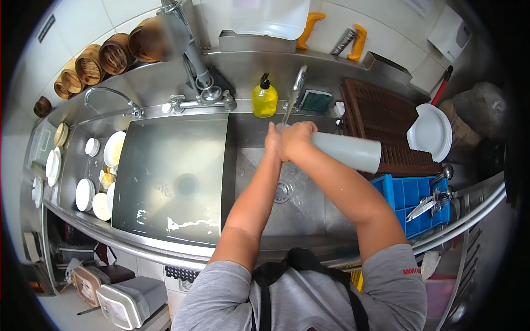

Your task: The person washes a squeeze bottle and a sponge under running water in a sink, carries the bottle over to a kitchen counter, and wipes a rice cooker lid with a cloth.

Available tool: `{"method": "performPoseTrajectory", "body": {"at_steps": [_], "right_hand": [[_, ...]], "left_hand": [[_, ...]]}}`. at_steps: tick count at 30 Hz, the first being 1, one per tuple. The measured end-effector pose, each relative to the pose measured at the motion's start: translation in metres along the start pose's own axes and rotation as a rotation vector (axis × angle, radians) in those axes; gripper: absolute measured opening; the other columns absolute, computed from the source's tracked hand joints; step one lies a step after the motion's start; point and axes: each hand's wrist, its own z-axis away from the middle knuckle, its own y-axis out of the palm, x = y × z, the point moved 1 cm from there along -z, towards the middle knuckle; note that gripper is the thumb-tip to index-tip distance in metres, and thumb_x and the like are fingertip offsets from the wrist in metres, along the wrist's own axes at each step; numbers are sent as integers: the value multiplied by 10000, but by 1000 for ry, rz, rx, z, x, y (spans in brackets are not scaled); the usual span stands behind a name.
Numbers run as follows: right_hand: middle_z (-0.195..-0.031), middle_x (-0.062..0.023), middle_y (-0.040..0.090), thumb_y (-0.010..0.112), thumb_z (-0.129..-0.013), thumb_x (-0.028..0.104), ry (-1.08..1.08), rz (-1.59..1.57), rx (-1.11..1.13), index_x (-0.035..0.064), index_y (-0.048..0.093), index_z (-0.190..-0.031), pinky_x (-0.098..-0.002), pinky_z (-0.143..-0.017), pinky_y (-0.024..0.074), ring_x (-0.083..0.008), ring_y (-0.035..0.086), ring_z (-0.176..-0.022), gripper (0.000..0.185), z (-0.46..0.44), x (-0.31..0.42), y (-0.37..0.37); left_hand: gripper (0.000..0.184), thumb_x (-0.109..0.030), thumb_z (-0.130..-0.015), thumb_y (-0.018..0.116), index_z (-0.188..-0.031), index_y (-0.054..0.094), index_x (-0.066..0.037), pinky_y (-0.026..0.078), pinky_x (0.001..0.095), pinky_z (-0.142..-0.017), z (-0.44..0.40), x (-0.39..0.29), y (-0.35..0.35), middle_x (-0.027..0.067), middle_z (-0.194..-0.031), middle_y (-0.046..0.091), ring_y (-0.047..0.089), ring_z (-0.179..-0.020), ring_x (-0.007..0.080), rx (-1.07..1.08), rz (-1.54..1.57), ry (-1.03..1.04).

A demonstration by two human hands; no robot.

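A long whitish, translucent cylindrical container lies across the right part of the sink, sloping slightly down to the right. My right hand is closed over its left end, and my forearm passes in front of it. Beside that, my left hand is pressed to the same end, with its fingers partly hidden. Both hands are under the faucet, where water seems to run down onto them. The container's left end is mostly covered by my hands.
A water-filled basin is on the left, with stacked white dishes beyond it. A yellow soap bottle stands behind the sink. On the right are a brown rack, white plates and a blue cutlery holder.
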Motion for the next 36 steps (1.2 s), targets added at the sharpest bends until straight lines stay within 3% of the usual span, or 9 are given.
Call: {"method": "performPoseTrajectory", "body": {"at_steps": [4,7,13,18,21,24,27,33,36], "right_hand": [[-1129,-134,520,613,-622,281,-50,-221,-17,67,254,-1308,-476,-713,423,-243,574,-897,803,5,-8,6],[-1115,-163,516,607,-598,245,-94,-449,-82,64,142,-1337,-436,-741,443,-256,565,-933,892,-5,-1,20],[-1081,-189,510,638,-592,213,-143,-1186,-798,1,293,-1241,-366,-871,395,-315,491,-1029,765,-38,-1,45],[-1088,-182,499,695,-571,214,-112,-1675,-972,-10,436,-1098,-332,-859,387,-271,489,-1018,628,-68,-21,40],[-1069,-156,507,698,-582,191,-173,-1898,-1005,-7,429,-1103,-305,-836,399,-232,498,-995,619,-56,-26,29],[-1057,-124,508,672,-633,100,-295,-2491,-878,4,419,-1119,-312,-814,412,-202,498,-977,557,-46,-20,30],[-1035,-98,518,609,-690,117,-566,-2923,-564,36,443,-1101,-349,-825,395,-214,484,-981,450,-56,-10,51],[-1003,-64,543,520,-756,237,-1091,-3065,-120,73,503,-1029,-341,-799,395,-215,499,-946,319,-57,11,64],[-948,-62,562,504,-772,245,-694,-3178,55,72,516,-1004,-340,-724,438,-202,537,-860,289,-63,14,58]], "left_hand": [[277,-364,-852,454,-819,495,-92,415,317,-521,-27,-8,-7,30,-655,487,473,-570,182,141,-104,37],[416,-409,-841,435,-1002,489,-29,396,382,-815,-37,-32,-14,118,-937,548,515,-863,253,248,-321,-37],[205,-217,-737,499,-913,481,-114,417,419,-609,26,-89,17,72,-918,473,481,-786,228,6,-325,498],[308,-349,-756,494,-903,480,-78,428,410,-579,20,-92,-43,112,-859,518,516,-689,253,-79,-253,373],[500,-524,-760,477,-926,480,-53,437,420,-606,27,-69,-84,139,-887,532,536,-686,281,-79,-363,-34],[792,-684,-694,438,-1156,364,-44,451,425,-628,54,-49,-75,153,-981,533,554,-774,316,-67,-344,-91],[834,-688,-692,430,-1233,284,-71,462,421,-624,66,-50,-54,132,-1010,535,555,-774,317,90,-295,128],[642,-592,-708,524,-1098,464,-85,485,383,-612,77,-79,-40,98,-948,570,587,-753,250,269,-364,282],[610,-526,-729,547,-1112,449,-62,491,387,-628,95,-90,-36,104,-972,553,581,-769,249,201,-536,418]]}}
